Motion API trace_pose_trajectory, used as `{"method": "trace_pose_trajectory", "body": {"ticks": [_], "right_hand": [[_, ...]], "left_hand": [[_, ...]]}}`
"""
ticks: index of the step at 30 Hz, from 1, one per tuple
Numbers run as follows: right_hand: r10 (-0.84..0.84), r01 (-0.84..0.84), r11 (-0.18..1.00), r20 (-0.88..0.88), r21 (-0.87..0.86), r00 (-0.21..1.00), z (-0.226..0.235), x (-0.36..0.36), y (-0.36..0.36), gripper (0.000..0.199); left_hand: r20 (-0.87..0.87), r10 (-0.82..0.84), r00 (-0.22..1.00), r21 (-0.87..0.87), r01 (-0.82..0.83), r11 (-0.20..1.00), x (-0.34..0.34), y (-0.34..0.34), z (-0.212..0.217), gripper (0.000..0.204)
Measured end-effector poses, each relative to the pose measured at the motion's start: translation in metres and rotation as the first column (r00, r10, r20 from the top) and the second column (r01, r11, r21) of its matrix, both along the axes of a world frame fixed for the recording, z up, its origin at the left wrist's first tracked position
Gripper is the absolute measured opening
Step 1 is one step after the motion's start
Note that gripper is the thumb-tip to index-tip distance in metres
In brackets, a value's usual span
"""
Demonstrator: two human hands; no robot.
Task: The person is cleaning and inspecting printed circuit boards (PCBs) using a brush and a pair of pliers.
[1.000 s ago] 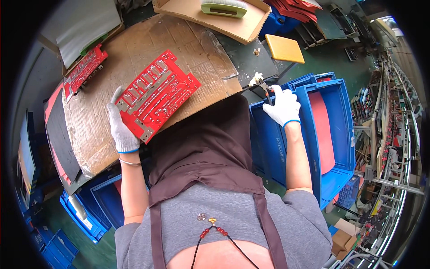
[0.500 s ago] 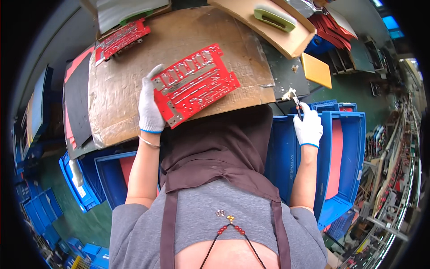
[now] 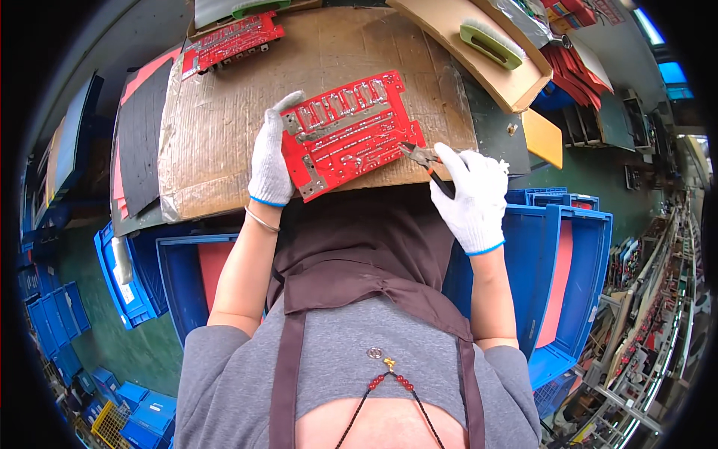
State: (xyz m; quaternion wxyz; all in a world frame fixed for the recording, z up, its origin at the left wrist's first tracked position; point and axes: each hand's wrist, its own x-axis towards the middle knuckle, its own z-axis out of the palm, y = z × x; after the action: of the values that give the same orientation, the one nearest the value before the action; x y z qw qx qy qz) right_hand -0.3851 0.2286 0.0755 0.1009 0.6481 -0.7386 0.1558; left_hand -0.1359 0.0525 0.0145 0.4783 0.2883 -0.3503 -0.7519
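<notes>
Gripped at its left edge by my gloved left hand (image 3: 271, 161), a red circuit board (image 3: 351, 138) is tilted above the brown cardboard (image 3: 217, 142) on the bench. Its solder side faces up, with silvery patches along the far side. My right hand (image 3: 475, 194), also in a white glove with a blue cuff, is closed round a pair of cutting pliers (image 3: 422, 156) with dark and orange handles. The jaws of the pliers are at the board's right edge; whether they touch it I cannot tell.
Another red board (image 3: 235, 43) lies at the far left. A green-handled brush (image 3: 490, 45) rests in an open cardboard box (image 3: 449, 37) at the far right, beside a yellow block (image 3: 542, 138). Blue crates (image 3: 572, 284) stand below the bench on both sides.
My right hand has brought the pliers leftward from the bench's right corner to the board's right edge. The board has shifted slightly right in the picture, still in my left hand.
</notes>
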Motion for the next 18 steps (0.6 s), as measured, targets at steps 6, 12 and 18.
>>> {"method": "trace_pose_trajectory", "body": {"ticks": [6,12,18], "right_hand": [[0.016,-0.003,0.997,-0.161,0.08,0.987,0.004,0.006,-0.021,0.056],[0.01,0.014,0.987,-0.151,0.157,0.989,0.004,0.006,-0.023,0.049],[-0.088,0.097,0.995,0.504,0.007,0.86,-0.016,-0.013,-0.017,0.037]], "left_hand": [[0.0,-0.008,1.0,-0.013,0.008,1.0,0.004,-0.001,-0.005,0.059],[-0.01,0.014,1.0,-0.01,-0.014,1.0,0.002,-0.002,-0.009,0.059],[0.011,-0.004,1.0,-0.011,0.004,1.0,0.001,0.001,-0.002,0.061]]}}
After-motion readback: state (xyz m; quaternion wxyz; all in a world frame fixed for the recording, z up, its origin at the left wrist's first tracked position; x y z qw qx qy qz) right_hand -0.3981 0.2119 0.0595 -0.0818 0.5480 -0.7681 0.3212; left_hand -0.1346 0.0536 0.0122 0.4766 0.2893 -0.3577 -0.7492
